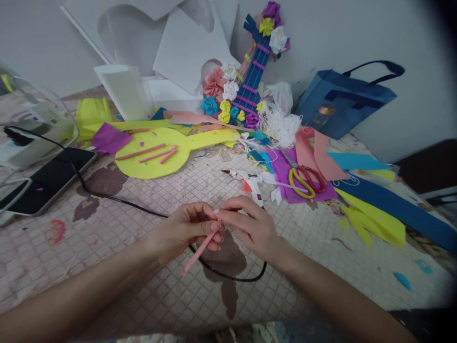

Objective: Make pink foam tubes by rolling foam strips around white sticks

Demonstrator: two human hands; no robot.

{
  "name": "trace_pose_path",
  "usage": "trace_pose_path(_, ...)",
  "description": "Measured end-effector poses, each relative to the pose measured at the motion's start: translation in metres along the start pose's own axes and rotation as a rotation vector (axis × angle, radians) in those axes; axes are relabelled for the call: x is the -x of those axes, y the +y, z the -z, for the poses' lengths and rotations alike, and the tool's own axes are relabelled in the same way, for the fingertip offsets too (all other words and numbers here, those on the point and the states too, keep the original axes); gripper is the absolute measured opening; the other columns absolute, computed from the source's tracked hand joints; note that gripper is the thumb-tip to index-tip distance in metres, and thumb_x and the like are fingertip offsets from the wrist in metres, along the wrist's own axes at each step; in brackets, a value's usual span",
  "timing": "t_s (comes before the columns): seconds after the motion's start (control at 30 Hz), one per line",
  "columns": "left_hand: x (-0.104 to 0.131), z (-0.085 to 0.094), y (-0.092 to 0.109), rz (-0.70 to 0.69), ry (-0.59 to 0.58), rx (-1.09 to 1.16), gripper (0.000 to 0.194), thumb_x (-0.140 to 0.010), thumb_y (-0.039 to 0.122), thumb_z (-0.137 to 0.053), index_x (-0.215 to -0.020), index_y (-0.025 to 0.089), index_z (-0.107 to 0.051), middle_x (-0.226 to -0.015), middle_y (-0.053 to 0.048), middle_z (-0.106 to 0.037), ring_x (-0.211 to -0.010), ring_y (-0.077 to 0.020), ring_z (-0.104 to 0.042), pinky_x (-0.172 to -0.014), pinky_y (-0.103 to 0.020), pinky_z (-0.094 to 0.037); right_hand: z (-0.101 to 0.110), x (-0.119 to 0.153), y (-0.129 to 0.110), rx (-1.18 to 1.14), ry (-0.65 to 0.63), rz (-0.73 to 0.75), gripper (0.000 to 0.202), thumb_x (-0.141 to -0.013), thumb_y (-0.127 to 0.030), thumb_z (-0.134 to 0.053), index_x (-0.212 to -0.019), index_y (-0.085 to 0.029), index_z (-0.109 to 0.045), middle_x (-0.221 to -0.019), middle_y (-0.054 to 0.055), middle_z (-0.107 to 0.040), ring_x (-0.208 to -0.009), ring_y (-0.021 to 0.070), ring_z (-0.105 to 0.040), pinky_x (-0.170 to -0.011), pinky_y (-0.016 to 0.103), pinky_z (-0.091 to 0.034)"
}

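A thin pink rolled stick [197, 256] slants down and left from between my fingers, above the tiled-pattern table. My left hand [187, 228] pinches it near its upper end. The fingertips of my right hand [252, 228] are pressed together at that same upper end, touching my left fingertips. Beyond my hands lies a white glue gun [254, 183], its black cable running under them. To the left, a yellow guitar-shaped piece [153, 166] lies flat with several pink sticks [141, 151] on it.
Scissors [303, 181] rest on purple sheets [285, 190] at the right, beside blue and yellow strips [392, 200]. A flower-decorated blue guitar neck [255, 76] leans at the back near a blue bag [346, 105]. A phone [46, 178] and power strip [32, 147] lie left.
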State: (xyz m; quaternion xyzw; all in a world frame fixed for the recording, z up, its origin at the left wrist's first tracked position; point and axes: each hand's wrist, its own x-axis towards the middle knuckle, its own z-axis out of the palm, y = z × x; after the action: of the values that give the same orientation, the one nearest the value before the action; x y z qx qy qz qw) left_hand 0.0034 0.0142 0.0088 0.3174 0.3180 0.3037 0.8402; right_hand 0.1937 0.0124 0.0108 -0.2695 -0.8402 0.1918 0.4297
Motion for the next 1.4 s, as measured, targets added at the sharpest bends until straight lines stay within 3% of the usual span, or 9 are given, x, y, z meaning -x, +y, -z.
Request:
trace_pose_path(0.2, 0.000, -0.002, 0.005, -0.011, 0.023, -0.025, 0.016, -0.070, 0.015, -0.075, -0.078, 0.013, -0.061, -0.068, 0.001, -0.067, -0.059, -0.0088, -0.065, -0.059, -0.022, -0.059, -0.002, -0.002, 0.000, -0.418, 0.050, -0.331, 0.022, -0.093, -0.024, -0.046, -0.101, -0.024, -0.067, -0.094, 0.003, -0.059, -0.082, 0.0125, -0.059, -0.069, 0.027, -0.052)
trace_pose_path(0.37, 0.002, -0.003, 0.003, -0.002, -0.012, -0.030, 0.014, -0.072, 0.016, -0.073, -0.079, 0.013, -0.062, -0.069, 0.001, -0.066, -0.061, -0.0090, -0.065, -0.060, -0.022, -0.058, -0.010, -0.001, -0.001, -0.595, 0.090, -0.462, 0.012, -0.088, -0.026, -0.055, -0.086, -0.022, -0.066, -0.084, 0.001, -0.058, -0.076, 0.0113, -0.059, -0.066, 0.026, -0.051)
trace_pose_path(0.53, 0.002, -0.002, 0.000, 0.010, -0.001, -0.054, 0.015, -0.071, 0.016, -0.074, -0.078, 0.012, -0.061, -0.066, 0.000, -0.065, -0.060, -0.0095, -0.063, -0.058, -0.022, -0.057, -0.008, -0.001, -0.002, -0.265, 0.038, -0.278, 0.009, -0.088, -0.020, -0.055, -0.089, -0.021, -0.064, -0.086, 0.002, -0.057, -0.082, 0.0133, -0.056, -0.072, 0.029, -0.048)
trace_pose_path(0.7, 0.002, -0.002, 0.001, 0.050, 0.040, -0.100, 0.020, -0.067, 0.017, -0.077, -0.076, 0.012, -0.060, -0.065, 0.000, -0.065, -0.057, -0.0098, -0.062, -0.055, -0.022, -0.056, 0.005, -0.004, 0.002, -0.079, -0.159, -0.014, 0.017, -0.090, -0.013, -0.048, -0.097, -0.020, -0.063, -0.092, 0.005, -0.054, -0.086, 0.0146, -0.053, -0.073, 0.030, -0.048)
trace_pose_path(0.97, 0.004, -0.002, 0.005, 0.029, -0.002, -0.173, 0.025, -0.064, 0.015, -0.078, -0.078, 0.013, -0.058, -0.070, 0.000, -0.066, -0.059, -0.0097, -0.062, -0.054, -0.020, -0.055, 0.005, -0.003, 0.007, -0.232, -0.261, -0.111, 0.026, -0.086, -0.038, -0.057, -0.106, -0.024, -0.063, -0.102, 0.006, -0.047, -0.101, 0.0175, -0.049, -0.088, 0.035, -0.046)
trace_pose_path(1.07, 0.004, -0.002, 0.006, -0.006, 0.023, -0.163, 0.027, -0.064, 0.014, -0.078, -0.078, 0.013, -0.056, -0.071, 0.001, -0.064, -0.058, -0.0096, -0.062, -0.054, -0.021, -0.054, -0.001, -0.002, 0.005, -0.265, -0.226, -0.138, 0.054, -0.079, -0.055, -0.058, -0.124, -0.025, -0.053, -0.108, 0.007, -0.045, -0.104, 0.0198, -0.047, -0.090, 0.039, -0.046)
trace_pose_path(1.17, 0.003, -0.003, 0.008, -0.023, 0.016, -0.150, 0.027, -0.064, 0.013, -0.078, -0.081, 0.013, -0.057, -0.071, 0.001, -0.063, -0.059, -0.0093, -0.061, -0.054, -0.022, -0.055, -0.004, -0.001, 0.004, -0.420, -0.098, -0.225, 0.055, -0.082, -0.056, -0.053, -0.127, -0.024, -0.048, -0.108, 0.007, -0.048, -0.099, 0.0187, -0.051, -0.085, 0.037, -0.048)
trace_pose_path(1.3, 0.004, -0.005, 0.011, -0.005, 0.039, -0.132, 0.029, -0.064, 0.012, -0.077, -0.085, 0.013, -0.057, -0.071, 0.001, -0.063, -0.058, -0.0097, -0.061, -0.054, -0.023, -0.055, -0.002, 0.000, 0.002, -0.385, 0.175, -0.357, 0.014, -0.088, -0.034, -0.055, -0.090, -0.021, -0.058, -0.083, 0.001, -0.054, -0.075, 0.0127, -0.053, -0.068, 0.028, -0.046)
trace_pose_path(1.4, 0.004, -0.006, 0.011, 0.003, 0.050, -0.115, 0.030, -0.064, 0.013, -0.078, -0.085, 0.013, -0.058, -0.070, 0.000, -0.063, -0.058, -0.0106, -0.063, -0.054, -0.023, -0.055, 0.000, 0.002, 0.000, -0.290, 0.216, -0.439, 0.018, -0.089, -0.031, -0.053, -0.076, -0.019, -0.054, -0.065, -0.003, -0.051, -0.059, 0.0101, -0.048, -0.055, 0.024, -0.040)
